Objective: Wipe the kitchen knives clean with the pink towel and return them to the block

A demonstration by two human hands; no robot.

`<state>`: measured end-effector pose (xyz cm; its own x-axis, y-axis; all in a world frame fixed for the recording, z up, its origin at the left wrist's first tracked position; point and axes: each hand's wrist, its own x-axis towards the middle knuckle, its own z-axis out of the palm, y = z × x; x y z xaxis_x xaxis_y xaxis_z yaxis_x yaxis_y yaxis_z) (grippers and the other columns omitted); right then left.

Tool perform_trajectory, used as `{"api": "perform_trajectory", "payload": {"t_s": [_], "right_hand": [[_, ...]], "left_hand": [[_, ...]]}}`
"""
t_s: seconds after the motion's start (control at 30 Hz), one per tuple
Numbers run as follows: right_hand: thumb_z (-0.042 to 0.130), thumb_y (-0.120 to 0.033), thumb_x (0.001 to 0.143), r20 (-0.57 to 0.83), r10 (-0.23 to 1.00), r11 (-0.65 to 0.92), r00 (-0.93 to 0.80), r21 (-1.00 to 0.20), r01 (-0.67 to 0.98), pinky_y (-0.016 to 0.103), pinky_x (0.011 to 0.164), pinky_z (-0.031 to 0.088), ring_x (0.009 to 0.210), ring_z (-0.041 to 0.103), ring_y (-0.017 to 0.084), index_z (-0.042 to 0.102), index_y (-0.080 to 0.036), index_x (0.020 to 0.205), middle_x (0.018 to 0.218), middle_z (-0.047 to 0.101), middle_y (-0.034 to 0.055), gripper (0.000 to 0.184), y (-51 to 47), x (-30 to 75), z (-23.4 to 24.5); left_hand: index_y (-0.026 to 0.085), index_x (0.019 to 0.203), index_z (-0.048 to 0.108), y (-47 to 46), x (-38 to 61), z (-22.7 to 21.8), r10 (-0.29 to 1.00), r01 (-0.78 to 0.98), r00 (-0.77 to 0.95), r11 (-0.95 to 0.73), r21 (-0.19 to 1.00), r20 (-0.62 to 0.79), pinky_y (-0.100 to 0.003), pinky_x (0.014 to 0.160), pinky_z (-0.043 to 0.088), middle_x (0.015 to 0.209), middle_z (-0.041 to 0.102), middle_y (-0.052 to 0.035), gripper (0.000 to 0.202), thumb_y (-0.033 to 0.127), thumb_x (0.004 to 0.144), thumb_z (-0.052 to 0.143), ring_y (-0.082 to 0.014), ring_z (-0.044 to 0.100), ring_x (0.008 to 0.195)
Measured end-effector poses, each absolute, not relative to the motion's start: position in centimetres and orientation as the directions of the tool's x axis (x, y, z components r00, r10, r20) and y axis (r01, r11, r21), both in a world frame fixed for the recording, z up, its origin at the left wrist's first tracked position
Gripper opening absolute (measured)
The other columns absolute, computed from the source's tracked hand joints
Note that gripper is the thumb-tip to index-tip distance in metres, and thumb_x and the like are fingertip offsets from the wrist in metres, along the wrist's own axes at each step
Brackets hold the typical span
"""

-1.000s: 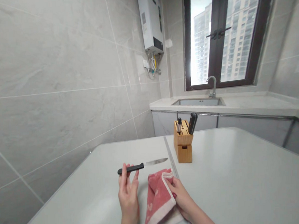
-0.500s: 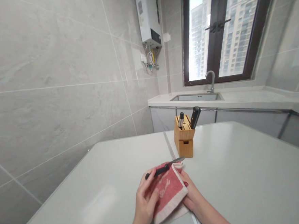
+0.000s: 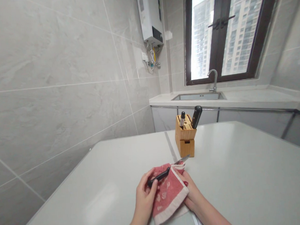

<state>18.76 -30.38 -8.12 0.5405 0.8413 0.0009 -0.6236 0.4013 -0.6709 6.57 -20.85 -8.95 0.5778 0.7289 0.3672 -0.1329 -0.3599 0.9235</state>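
A small kitchen knife (image 3: pixel 160 176) with a black handle lies slantwise over a red towel (image 3: pixel 168 195) with a pale border. My left hand (image 3: pixel 145 193) is closed round the end of the handle, thumb on top, with towel bunched beneath. From the other side, my right hand (image 3: pixel 191 192) grips the towel; most of its fingers are hidden by the cloth. The blade sticks out past the towel's upper edge, its tip pointing away to the right. Just beyond the tip stands a wooden knife block (image 3: pixel 185 137) holding a large black-handled knife (image 3: pixel 197 116) and a second, slimmer handle (image 3: pixel 182 119).
The towel is held over a white table (image 3: pixel 113 170) with a seam down its middle. Behind the table runs a counter (image 3: pixel 249 97) with a sink (image 3: pixel 199 97) and a tap (image 3: pixel 214 80). A tiled wall (image 3: pixel 59 64) rises at the left, with a water heater (image 3: pixel 150 18) further back.
The knife has slid forward and right across the towel, so its tip reaches further out. My left thumb has come over the handle end. The camera view has shifted slightly.
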Motion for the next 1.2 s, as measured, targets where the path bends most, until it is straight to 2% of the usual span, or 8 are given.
{"api": "perform_trajectory", "payload": {"t_s": [0.13, 0.33, 0.5, 0.57, 0.7, 0.9, 1.07, 1.2], "right_hand": [[0.064, -0.030, 0.075, 0.029, 0.840, 0.421, 0.542, -0.664, -0.617, 0.034, 0.071, 0.051, 0.078, 0.067, 0.022, 0.060, -0.018, 0.090, 0.083, 0.071, 0.0060, 0.019, -30.3, 18.8, -8.3], [0.065, -0.026, 0.074, 0.016, 0.845, 0.402, 0.535, -0.680, -0.614, 0.033, 0.068, 0.052, 0.075, 0.067, 0.021, 0.060, -0.018, 0.091, 0.085, 0.071, 0.0063, 0.019, -30.2, 19.1, -8.5], [0.069, -0.019, 0.069, 0.047, 0.898, 0.346, 0.438, -0.692, -0.634, 0.033, 0.070, 0.053, 0.076, 0.068, 0.021, 0.061, -0.018, 0.097, 0.087, 0.071, 0.0076, 0.029, -30.6, 18.7, -7.5], [0.070, -0.021, 0.068, 0.046, 0.908, 0.328, 0.416, -0.696, -0.639, 0.034, 0.070, 0.053, 0.075, 0.068, 0.022, 0.062, -0.017, 0.097, 0.083, 0.071, 0.0083, 0.031, -30.7, 18.5, -7.2], [0.070, -0.028, 0.070, 0.050, 0.906, 0.333, 0.420, -0.697, -0.635, 0.038, 0.071, 0.052, 0.073, 0.068, 0.025, 0.062, -0.014, 0.098, 0.081, 0.072, 0.0106, 0.033, -30.8, 18.5, -7.0], [0.070, -0.032, 0.069, 0.032, 0.886, 0.347, 0.463, -0.707, -0.616, 0.039, 0.074, 0.050, 0.074, 0.068, 0.025, 0.062, -0.014, 0.098, 0.082, 0.072, 0.0106, 0.035, -30.7, 18.6, -7.4], [0.071, -0.031, 0.068, -0.006, 0.863, 0.345, 0.505, -0.723, -0.599, 0.038, 0.076, 0.049, 0.078, 0.067, 0.024, 0.062, -0.015, 0.094, 0.089, 0.071, 0.0101, 0.032, -30.7, 18.6, -7.8], [0.072, -0.032, 0.068, -0.009, 0.851, 0.344, 0.525, -0.745, -0.572, 0.037, 0.077, 0.049, 0.077, 0.067, 0.023, 0.061, -0.014, 0.093, 0.088, 0.071, 0.0093, 0.032, -30.7, 18.3, -7.4]], "left_hand": [[0.019, 0.096, 0.067, -21.0, 6.6, -8.8, 0.654, -0.111, 0.664, -0.392, 0.913, 0.361, -0.032, 0.084, 0.046, 0.098, 0.067, -0.0083, 0.023, 0.031, 0.081, 0.056, -0.0222, 0.061, 0.093], [0.018, 0.094, 0.066, -21.0, 6.5, -8.7, 0.659, -0.105, 0.656, -0.403, 0.909, 0.367, -0.029, 0.082, 0.044, 0.095, 0.066, -0.0067, 0.020, 0.031, 0.082, 0.056, -0.0201, 0.059, 0.090], [0.016, 0.100, 0.057, -21.3, 6.5, -8.6, 0.732, -0.127, 0.631, -0.231, 0.965, 0.258, -0.020, 0.048, 0.040, 0.071, 0.062, -0.0016, 0.027, 0.038, 0.084, 0.051, -0.0109, 0.051, 0.051], [0.016, 0.101, 0.053, -21.5, 6.6, -8.6, 0.726, -0.179, 0.644, -0.164, 0.970, 0.242, -0.019, 0.043, 0.036, 0.065, 0.059, 0.0006, 0.028, 0.039, 0.085, 0.049, -0.0085, 0.046, 0.044], [0.017, 0.102, 0.051, -21.6, 6.6, -8.9, 0.703, -0.233, 0.669, -0.110, 0.966, 0.241, -0.018, 0.045, 0.037, 0.063, 0.059, 0.0014, 0.028, 0.040, 0.087, 0.047, -0.0078, 0.045, 0.043], [0.016, 0.101, 0.053, -21.5, 6.5, -8.7, 0.696, -0.172, 0.677, -0.167, 0.971, 0.239, -0.019, 0.043, 0.036, 0.061, 0.057, 0.0019, 0.028, 0.039, 0.086, 0.048, -0.0085, 0.046, 0.042], [0.016, 0.087, 0.062, -21.5, 6.4, -7.9, 0.673, -0.098, 0.653, -0.381, 0.920, 0.348, -0.027, 0.073, 0.045, 0.085, 0.066, -0.0053, 0.019, 0.033, 0.081, 0.056, -0.0188, 0.060, 0.080], [0.017, 0.086, 0.064, -21.3, 6.4, -8.0, 0.671, -0.066, 0.651, -0.415, 0.907, 0.354, -0.029, 0.075, 0.045, 0.084, 0.067, -0.0048, 0.018, 0.033, 0.079, 0.057, -0.0200, 0.061, 0.080]]}}
